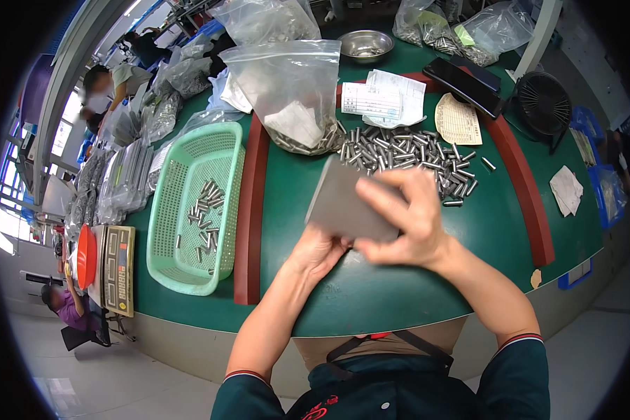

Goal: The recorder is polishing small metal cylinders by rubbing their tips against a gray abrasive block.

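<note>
My left hand [316,253] holds a flat grey block [344,204] from below, its thumb and fingers by the lower edge. Over the block's right side is my right hand [411,222], index finger laid across the face and thumb by the lower corner. Both the block and this hand are smeared by motion. Whether a small part sits between my fingers is hidden. Just beyond lies a heap of short silver metal pins [392,148], with a single loose pin [488,164] off to its right.
On the left stands a green plastic basket [157,231] holding some pins, beside a red-brown rail [250,231]. A bag of pins [287,84], paper slips [458,119], phone [462,85], steel bowl [365,46] and black fan [542,105] lie farther back. Other people sit far left.
</note>
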Demonstrator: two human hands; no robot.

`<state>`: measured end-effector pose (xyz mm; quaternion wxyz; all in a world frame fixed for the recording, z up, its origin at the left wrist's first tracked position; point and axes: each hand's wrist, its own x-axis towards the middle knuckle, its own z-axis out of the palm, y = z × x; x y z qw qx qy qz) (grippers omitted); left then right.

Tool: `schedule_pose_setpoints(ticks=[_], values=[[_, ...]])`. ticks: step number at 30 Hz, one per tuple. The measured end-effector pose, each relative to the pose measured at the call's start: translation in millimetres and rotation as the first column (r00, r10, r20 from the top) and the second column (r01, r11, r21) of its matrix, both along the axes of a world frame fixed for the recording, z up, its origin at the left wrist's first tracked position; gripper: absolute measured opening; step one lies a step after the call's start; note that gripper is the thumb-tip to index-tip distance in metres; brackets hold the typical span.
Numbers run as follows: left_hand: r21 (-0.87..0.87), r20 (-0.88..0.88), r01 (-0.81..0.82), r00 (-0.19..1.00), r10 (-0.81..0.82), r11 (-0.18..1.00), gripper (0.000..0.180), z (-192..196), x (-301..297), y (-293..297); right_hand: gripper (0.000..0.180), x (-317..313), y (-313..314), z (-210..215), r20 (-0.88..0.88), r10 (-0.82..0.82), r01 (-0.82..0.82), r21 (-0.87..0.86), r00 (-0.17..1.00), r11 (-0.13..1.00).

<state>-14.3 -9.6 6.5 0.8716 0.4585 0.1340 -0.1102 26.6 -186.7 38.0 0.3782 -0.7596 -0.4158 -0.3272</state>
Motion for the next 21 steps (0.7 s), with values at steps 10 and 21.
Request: schedule_pose_setpoints(ticks=[10,21], values=[[0.102,0.1,0.036,0.994,-0.047,0.994,0.017,2.2,1.0,-0.3,0.065,2.5,3.2,0.0,-0.057,-0.043,0.046,0.038,0.997,0.998],[-0.162,0.157,0.357,0.93,-0.334,0.92,0.023,7.1,8.7,11.2,0.054,26.8,-22.9,-15.5,-0.385,-0.196,0.292,0.211,0.902,0.933]])
